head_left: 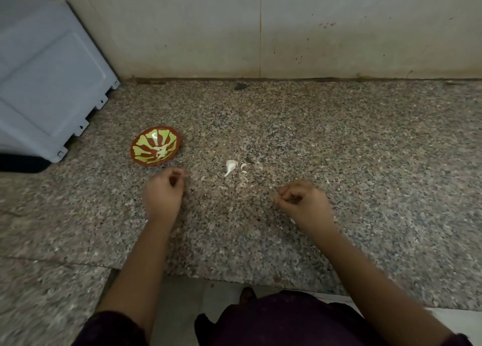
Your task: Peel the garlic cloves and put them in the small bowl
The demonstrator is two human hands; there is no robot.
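Observation:
A small red bowl [155, 145] with a yellow-green pattern sits on the speckled granite counter [339, 150] and has pale peeled garlic [161, 152] near its middle. An unpeeled white garlic clove [231, 166] lies to its right, with bits of peel [243, 168] beside it. My left hand [163, 194] hovers just below the bowl, fingers curled, nothing visible in it. My right hand [303, 202] is below and right of the clove, fingers curled; motion blur hides whether it holds anything.
A pale blue-grey plastic appliance [44, 79] stands at the back left against the tiled wall [260, 27]. The counter's front edge [234, 280] runs across the lower view, with floor tiles and my dark clothing below it.

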